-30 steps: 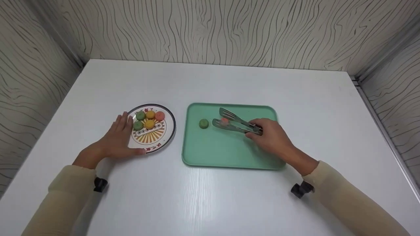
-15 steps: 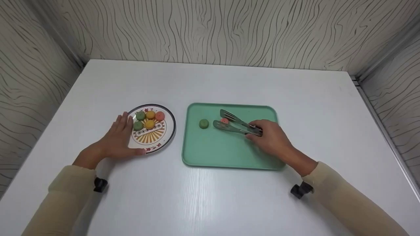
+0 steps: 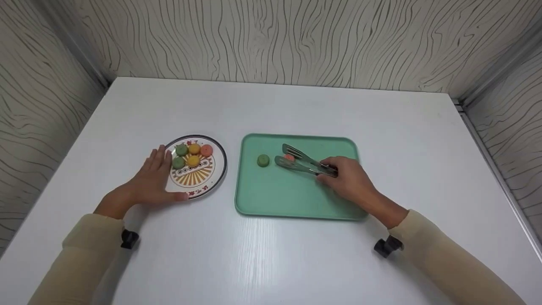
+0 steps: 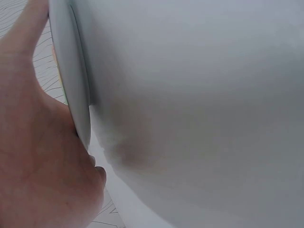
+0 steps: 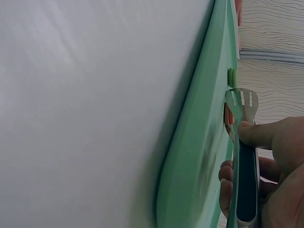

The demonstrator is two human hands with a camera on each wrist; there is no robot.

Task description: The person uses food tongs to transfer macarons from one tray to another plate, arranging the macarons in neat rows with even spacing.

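My right hand [image 3: 349, 178] grips metal serving tongs [image 3: 302, 166] with slotted ends over the green tray [image 3: 279, 195]. Between the tongs' two ends lies a pink macaron [image 3: 289, 158], partly hidden by the lower arm. A green macaron [image 3: 263, 160] sits on the tray just left of the tong tips. My left hand [image 3: 150, 180] rests at the left rim of a white patterned plate [image 3: 218, 178], fingers straight and thumb along its front edge. On the plate are green macarons [image 3: 178, 162], yellow macarons [image 3: 193, 160] and one pink macaron [image 3: 206, 150], grouped toward the back.
Plate and tray stand side by side on a white table [image 3: 254, 258], with a narrow gap between them. Wood-grain panels [image 3: 271, 42] rise behind the table and on both sides. The tray has a low raised rim.
The tongs' two ends have drawn closer together around the pink macaron, and the right hand has shifted slightly. The left hand and the plate have stayed where they were.
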